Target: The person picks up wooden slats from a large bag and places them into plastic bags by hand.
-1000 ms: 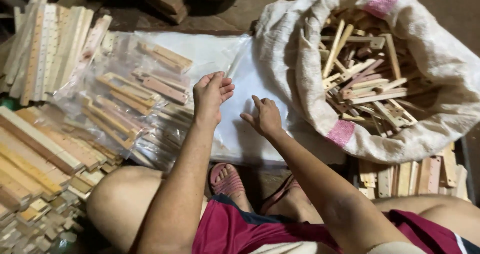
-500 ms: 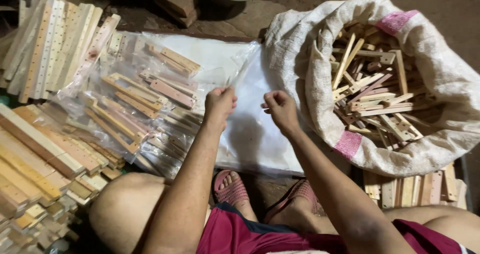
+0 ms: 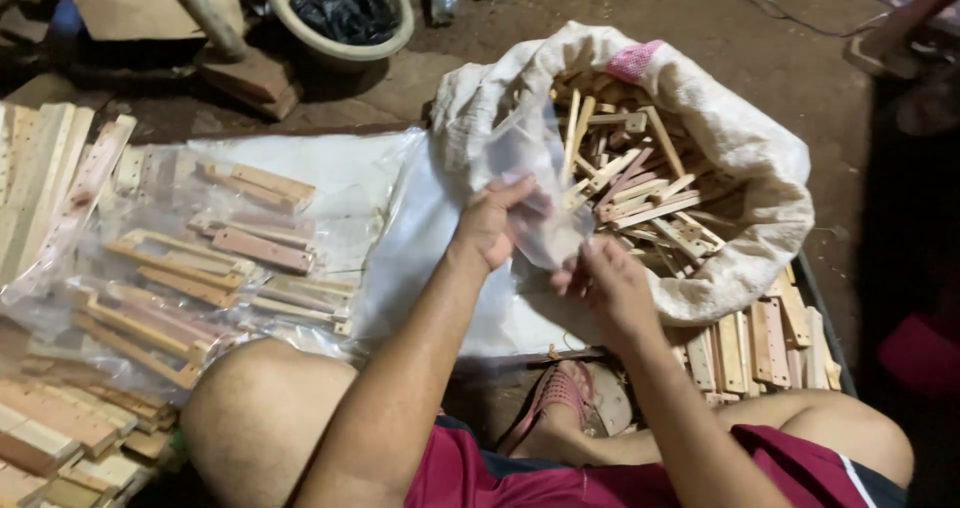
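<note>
My left hand (image 3: pixel 492 220) and my right hand (image 3: pixel 604 280) hold up a small clear plastic bag (image 3: pixel 535 183) between them, lifted above a white plastic sheet (image 3: pixel 420 258). The left hand pinches the bag's left edge; the right hand's fingers grip its lower part. Just right of the hands stands a large white sack (image 3: pixel 760 198) with its mouth rolled open, filled with several short wooden sticks (image 3: pixel 640 183).
Clear bags packed with wooden pieces (image 3: pixel 200 278) lie at the left. Stacked wooden slats (image 3: pixel 45 183) sit further left and along the lower left. A basin with dark contents (image 3: pixel 345 8) stands at the back. My bent knees and a pink sandal (image 3: pixel 560 398) are below.
Both hands rose off the white sheet and moved right toward the sack, lifting a clear plastic bag with them. The view shifted, showing more of the floor behind.
</note>
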